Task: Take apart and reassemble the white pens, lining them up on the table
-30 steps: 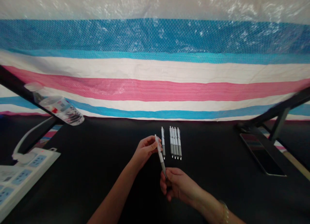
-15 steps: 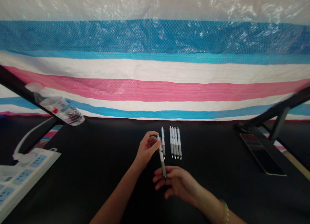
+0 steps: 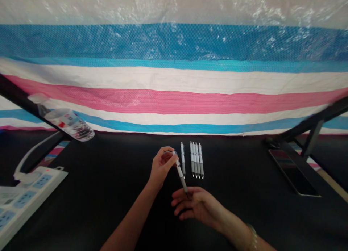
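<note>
The left hand (image 3: 161, 167) pinches the upper end of a white pen with a gray grip (image 3: 181, 175), fingers curled around the barrel and a small clear part at the top. The pen slants down and to the right, its lower half free of the grip. Its dark tip ends at the fingers of the right hand (image 3: 197, 205), which lies open and relaxed, palm turned inward, not closed around the pen. It may touch the tip lightly, but the picture cannot settle that. Apart from this, the two hands do not meet. A beaded bracelet (image 3: 252, 238) circles the right wrist.

Just beyond the held pen, near the middle of the desk's far edge, a single matching pen (image 3: 183, 160) lies beside a tight group of four more (image 3: 196, 160). All stand parallel, tips toward the person, on the black desk (image 3: 244, 164).

A white power strip (image 3: 27, 193) sits at the desk's near left corner, with a white cable (image 3: 29, 157) curving from it. A smartphone (image 3: 292, 173) lies dark near the right edge. A plastic water bottle (image 3: 66, 120) leans tilted along a black bar (image 3: 21, 99) at the far left, before a striped tarp (image 3: 174, 99).
</note>
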Action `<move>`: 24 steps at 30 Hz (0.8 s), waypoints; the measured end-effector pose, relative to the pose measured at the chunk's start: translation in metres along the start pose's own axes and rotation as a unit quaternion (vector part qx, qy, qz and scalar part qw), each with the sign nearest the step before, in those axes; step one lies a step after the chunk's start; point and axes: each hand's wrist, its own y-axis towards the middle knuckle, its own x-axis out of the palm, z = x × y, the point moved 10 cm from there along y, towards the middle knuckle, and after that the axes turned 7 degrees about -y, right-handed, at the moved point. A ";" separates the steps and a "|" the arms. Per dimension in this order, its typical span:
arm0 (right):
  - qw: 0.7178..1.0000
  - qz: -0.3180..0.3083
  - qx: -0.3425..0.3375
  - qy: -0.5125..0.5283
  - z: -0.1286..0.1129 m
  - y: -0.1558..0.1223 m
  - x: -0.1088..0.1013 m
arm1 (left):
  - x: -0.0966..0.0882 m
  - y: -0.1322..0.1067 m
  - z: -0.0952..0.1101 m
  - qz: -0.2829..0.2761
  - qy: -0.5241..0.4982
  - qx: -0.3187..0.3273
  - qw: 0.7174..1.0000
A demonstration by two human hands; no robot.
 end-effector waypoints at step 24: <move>0.986 -0.052 0.020 -0.159 0.010 -0.003 0.016 | -0.016 0.011 0.009 0.042 0.063 0.061 0.995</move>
